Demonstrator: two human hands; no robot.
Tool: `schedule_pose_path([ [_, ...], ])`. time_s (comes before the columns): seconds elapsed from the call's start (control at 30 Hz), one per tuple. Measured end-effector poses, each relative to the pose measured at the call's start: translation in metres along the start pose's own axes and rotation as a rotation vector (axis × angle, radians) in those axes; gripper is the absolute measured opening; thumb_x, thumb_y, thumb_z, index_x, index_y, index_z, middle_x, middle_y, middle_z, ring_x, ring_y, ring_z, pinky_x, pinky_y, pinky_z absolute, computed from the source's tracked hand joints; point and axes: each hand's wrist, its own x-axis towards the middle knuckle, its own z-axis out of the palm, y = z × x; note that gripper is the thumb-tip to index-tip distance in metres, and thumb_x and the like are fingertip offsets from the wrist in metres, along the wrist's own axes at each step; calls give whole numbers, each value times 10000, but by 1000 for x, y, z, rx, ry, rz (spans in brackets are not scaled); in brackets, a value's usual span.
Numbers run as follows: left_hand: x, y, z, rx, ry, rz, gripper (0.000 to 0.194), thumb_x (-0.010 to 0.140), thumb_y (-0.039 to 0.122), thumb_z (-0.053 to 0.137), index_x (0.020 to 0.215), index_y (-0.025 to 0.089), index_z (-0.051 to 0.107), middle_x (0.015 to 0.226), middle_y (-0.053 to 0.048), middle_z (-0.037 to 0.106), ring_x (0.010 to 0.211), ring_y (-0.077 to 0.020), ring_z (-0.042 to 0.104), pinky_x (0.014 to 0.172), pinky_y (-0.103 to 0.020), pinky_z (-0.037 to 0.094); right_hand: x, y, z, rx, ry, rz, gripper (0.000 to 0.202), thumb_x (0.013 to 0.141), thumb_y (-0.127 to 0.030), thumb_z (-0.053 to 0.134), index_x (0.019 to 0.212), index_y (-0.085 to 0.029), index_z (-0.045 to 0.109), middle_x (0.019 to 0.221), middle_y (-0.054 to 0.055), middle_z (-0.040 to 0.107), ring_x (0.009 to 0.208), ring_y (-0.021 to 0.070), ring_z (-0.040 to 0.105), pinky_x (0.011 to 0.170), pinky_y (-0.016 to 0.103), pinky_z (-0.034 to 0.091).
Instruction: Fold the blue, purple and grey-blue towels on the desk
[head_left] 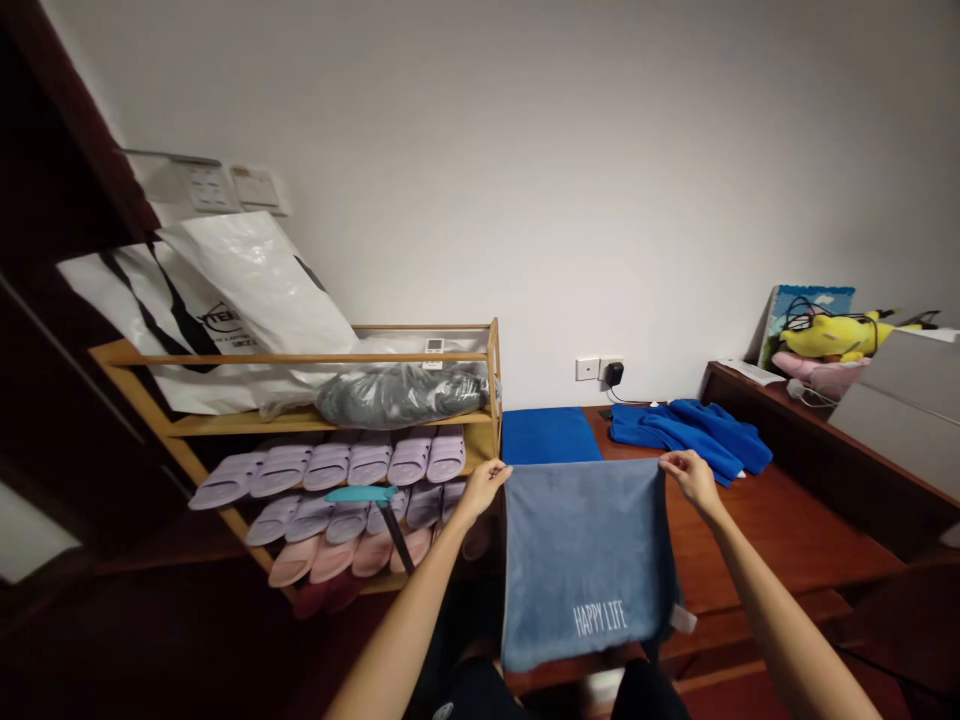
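A grey-blue towel (pixel 585 550) hangs stretched between my hands, with white "HAPPY LIFE" lettering near its lower edge and a small white tag at the lower right. My left hand (pixel 486 485) pinches its upper left corner, close to the shoe rack. The upper right corner is pinched by my right hand (pixel 688 478), above the wooden desk. Behind the towel's top edge lies a flat, folded bright blue cloth (pixel 551 435). Further right on the desk is a crumpled bright blue cloth (pixel 686 435).
A wooden shoe rack (pixel 491 400) with several rows of slippers (pixel 349 465) stands left, white bags (pixel 255 280) on top. A black plug (pixel 614 373) sits in the wall. The reddish desk (pixel 780 540) has a raised ledge at right holding a yellow plush toy (pixel 832 338).
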Motion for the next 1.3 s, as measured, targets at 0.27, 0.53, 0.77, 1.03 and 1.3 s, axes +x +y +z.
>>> schedule_pose_path([
  [0.27, 38, -44, 16, 52, 42, -194, 268, 853, 407, 584, 882, 142, 610, 831, -1, 625, 722, -138, 596, 660, -299, 495, 24, 27, 41, 3, -39, 143, 288, 702, -496, 533, 751, -222, 609, 520, 0, 617, 470, 194, 576, 538, 313, 437],
  [0.53, 65, -67, 29, 132, 41, -404, 318, 891, 365, 547, 1139, 166, 549, 1116, -64, 592, 921, -186, 604, 780, -391, 524, 53, 53, 80, 42, -107, 226, 265, 735, -447, 485, 767, -196, 566, 700, 57, 714, 511, 173, 648, 555, 270, 497],
  [0.77, 89, -85, 36, 283, 65, -435, 319, 889, 363, 552, 1138, 164, 547, 1098, -60, 599, 891, -177, 611, 756, -376, 533, 72, 74, 103, -93, -137, 210, 285, 783, -413, 421, 840, -197, 597, 765, 62, 724, 645, 184, 684, 630, 275, 515],
  [1.03, 70, -99, 110, 602, 12, -59, 444, 896, 115, 344, 1323, 202, 429, 1360, -96, 498, 1272, -196, 425, 1046, -370, 339, 26, 38, 200, -305, -282, -33, 511, 875, -339, 331, 1352, -172, 409, 1317, 120, 538, 1174, 224, 532, 959, 372, 414],
  [1.3, 66, -135, 106, 921, -121, 92, 518, 895, 427, 394, 1378, 241, 407, 1490, -62, 313, 1385, -259, 218, 1122, -515, 140, 17, 56, 225, -485, -413, -155, 584, 894, -526, 290, 1379, -219, 399, 1490, 74, 287, 1387, 239, 200, 1102, 498, 177],
])
